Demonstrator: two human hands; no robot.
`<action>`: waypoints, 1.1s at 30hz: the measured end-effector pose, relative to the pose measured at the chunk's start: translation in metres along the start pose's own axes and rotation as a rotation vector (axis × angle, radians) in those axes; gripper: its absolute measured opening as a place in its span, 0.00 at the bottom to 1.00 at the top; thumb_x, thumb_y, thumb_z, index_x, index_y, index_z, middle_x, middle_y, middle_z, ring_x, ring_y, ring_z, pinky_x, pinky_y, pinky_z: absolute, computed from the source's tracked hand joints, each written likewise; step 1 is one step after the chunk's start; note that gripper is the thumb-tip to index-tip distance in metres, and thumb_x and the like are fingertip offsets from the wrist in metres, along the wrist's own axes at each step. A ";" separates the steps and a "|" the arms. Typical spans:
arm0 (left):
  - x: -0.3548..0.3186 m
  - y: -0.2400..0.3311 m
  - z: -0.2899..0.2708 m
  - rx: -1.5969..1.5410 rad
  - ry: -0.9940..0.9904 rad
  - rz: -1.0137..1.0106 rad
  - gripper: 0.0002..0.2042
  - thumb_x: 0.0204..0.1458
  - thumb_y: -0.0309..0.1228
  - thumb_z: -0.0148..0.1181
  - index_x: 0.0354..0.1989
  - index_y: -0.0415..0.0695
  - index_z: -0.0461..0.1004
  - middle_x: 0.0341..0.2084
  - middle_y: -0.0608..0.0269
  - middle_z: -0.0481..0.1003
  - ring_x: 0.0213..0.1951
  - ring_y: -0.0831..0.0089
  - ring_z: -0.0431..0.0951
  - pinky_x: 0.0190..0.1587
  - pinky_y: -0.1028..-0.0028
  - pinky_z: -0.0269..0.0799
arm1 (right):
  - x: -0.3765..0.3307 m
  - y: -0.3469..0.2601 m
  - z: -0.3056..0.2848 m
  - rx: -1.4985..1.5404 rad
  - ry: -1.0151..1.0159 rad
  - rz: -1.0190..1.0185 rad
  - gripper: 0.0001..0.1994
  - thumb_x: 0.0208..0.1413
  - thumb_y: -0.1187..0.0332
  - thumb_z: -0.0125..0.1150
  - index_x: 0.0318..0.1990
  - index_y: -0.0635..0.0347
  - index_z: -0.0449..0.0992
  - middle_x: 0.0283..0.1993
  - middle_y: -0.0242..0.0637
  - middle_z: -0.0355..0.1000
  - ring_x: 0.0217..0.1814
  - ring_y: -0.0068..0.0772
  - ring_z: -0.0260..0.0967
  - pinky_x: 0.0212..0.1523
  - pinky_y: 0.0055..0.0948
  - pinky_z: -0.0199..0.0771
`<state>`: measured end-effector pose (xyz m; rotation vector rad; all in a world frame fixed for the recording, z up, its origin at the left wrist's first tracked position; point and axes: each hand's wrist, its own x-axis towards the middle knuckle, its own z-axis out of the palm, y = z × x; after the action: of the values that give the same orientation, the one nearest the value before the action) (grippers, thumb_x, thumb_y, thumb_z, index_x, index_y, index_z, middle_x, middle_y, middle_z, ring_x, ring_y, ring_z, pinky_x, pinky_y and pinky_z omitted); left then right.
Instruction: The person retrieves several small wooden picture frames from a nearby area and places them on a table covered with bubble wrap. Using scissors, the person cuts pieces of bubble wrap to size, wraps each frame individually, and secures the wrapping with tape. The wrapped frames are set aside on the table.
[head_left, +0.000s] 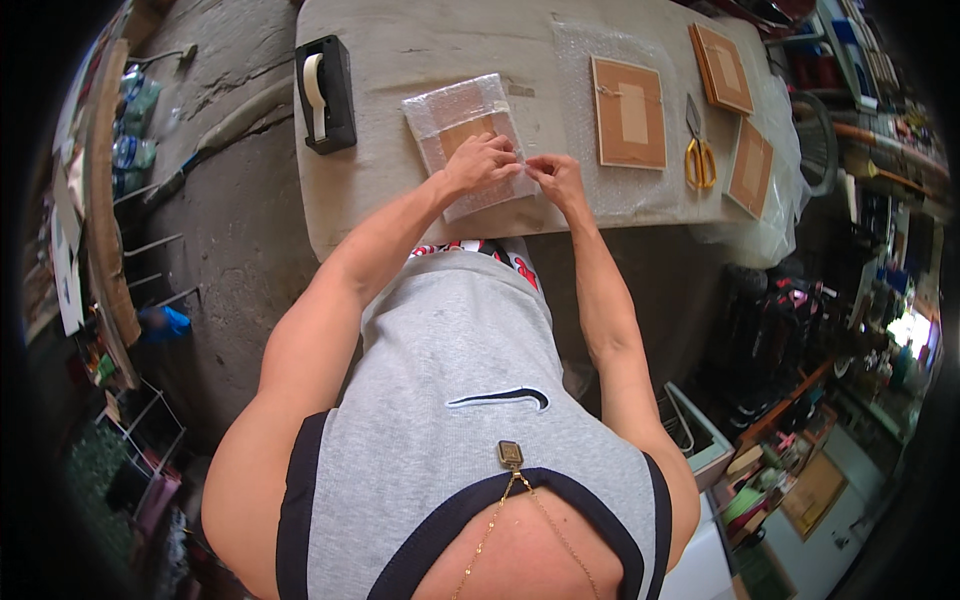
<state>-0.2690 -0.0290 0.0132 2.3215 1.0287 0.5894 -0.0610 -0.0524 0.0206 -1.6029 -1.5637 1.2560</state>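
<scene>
A flat brown frame wrapped in bubble wrap (pixel 455 125) lies on the table (pixel 400 45) in front of me. My left hand (pixel 482 162) presses on its near right part, fingers bent over the wrap. My right hand (pixel 558 180) pinches the wrap's right edge, right beside the left hand. Whether a piece of tape is between the fingers I cannot tell.
A black tape dispenser (pixel 325 92) stands at the table's left. To the right lie a brown frame on a bubble wrap sheet (pixel 628 112), yellow-handled scissors (pixel 698 145), and two more brown frames (pixel 722 68) (pixel 750 168). Cluttered shelves flank both sides.
</scene>
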 end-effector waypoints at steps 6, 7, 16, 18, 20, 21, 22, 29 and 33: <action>0.010 0.019 0.013 0.071 0.113 -0.213 0.08 0.50 0.42 0.59 0.30 0.53 0.76 0.29 0.70 0.73 0.35 0.68 0.73 0.38 0.65 0.63 | 0.029 0.025 -0.004 0.131 -0.118 0.288 0.10 0.41 0.76 0.69 0.34 0.66 0.80 0.24 0.36 0.76 0.26 0.21 0.73 0.27 0.24 0.74; 0.010 0.021 0.014 0.070 0.120 -0.229 0.08 0.49 0.42 0.60 0.29 0.53 0.75 0.28 0.70 0.72 0.35 0.69 0.73 0.38 0.65 0.63 | 0.035 0.024 -0.008 0.146 -0.190 0.343 0.10 0.41 0.75 0.69 0.34 0.66 0.80 0.24 0.37 0.76 0.26 0.23 0.74 0.28 0.25 0.75; 0.009 0.027 0.035 0.101 0.278 -0.362 0.08 0.40 0.39 0.65 0.26 0.54 0.74 0.28 0.71 0.72 0.35 0.70 0.72 0.37 0.65 0.61 | 0.130 -0.087 0.022 -0.228 -0.235 -0.242 0.11 0.46 0.65 0.63 0.35 0.63 0.81 0.30 0.49 0.77 0.31 0.35 0.77 0.37 0.33 0.76; 0.011 0.022 0.044 0.116 0.305 -0.408 0.07 0.40 0.38 0.62 0.26 0.53 0.74 0.30 0.68 0.73 0.37 0.68 0.73 0.41 0.63 0.63 | 0.138 -0.118 0.070 -0.053 -0.392 -0.269 0.14 0.50 0.62 0.61 0.38 0.64 0.80 0.34 0.47 0.78 0.34 0.33 0.77 0.35 0.32 0.77; 0.012 0.017 0.053 0.197 0.413 -0.380 0.11 0.44 0.40 0.60 0.33 0.50 0.72 0.32 0.67 0.72 0.37 0.69 0.72 0.40 0.62 0.62 | 0.133 -0.142 0.134 0.195 -0.544 -0.085 0.16 0.53 0.60 0.60 0.42 0.64 0.79 0.34 0.43 0.77 0.33 0.33 0.75 0.32 0.31 0.78; 0.012 0.018 0.057 0.386 0.642 -0.339 0.11 0.45 0.41 0.57 0.33 0.49 0.69 0.33 0.67 0.70 0.40 0.67 0.70 0.43 0.62 0.62 | 0.130 -0.151 0.162 0.179 -0.633 -0.012 0.17 0.55 0.59 0.59 0.46 0.63 0.77 0.42 0.41 0.75 0.40 0.32 0.72 0.34 0.32 0.77; 0.012 0.018 0.059 0.341 0.589 -0.349 0.11 0.45 0.40 0.57 0.32 0.49 0.68 0.33 0.67 0.70 0.40 0.67 0.69 0.43 0.62 0.62 | 0.126 -0.159 0.187 0.150 -0.712 0.073 0.19 0.57 0.58 0.58 0.49 0.63 0.75 0.49 0.39 0.73 0.46 0.30 0.70 0.35 0.32 0.76; 0.002 0.037 0.035 -0.131 0.392 -0.464 0.07 0.44 0.36 0.60 0.24 0.50 0.69 0.29 0.70 0.68 0.39 0.69 0.69 0.44 0.65 0.61 | 0.109 -0.171 0.269 0.694 -0.520 0.538 0.14 0.53 0.60 0.65 0.42 0.60 0.74 0.45 0.36 0.69 0.49 0.36 0.65 0.46 0.45 0.67; 0.006 0.041 0.019 -0.080 0.300 -0.478 0.06 0.41 0.33 0.63 0.21 0.50 0.71 0.27 0.71 0.69 0.37 0.69 0.70 0.45 0.66 0.61 | 0.091 -0.145 0.273 0.608 -0.466 0.194 0.13 0.50 0.59 0.67 0.35 0.60 0.77 0.41 0.35 0.71 0.52 0.35 0.62 0.56 0.39 0.53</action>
<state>-0.2320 -0.0533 0.0253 1.8520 1.6022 0.7745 -0.3788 0.0012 0.0191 -1.1297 -1.1038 2.0808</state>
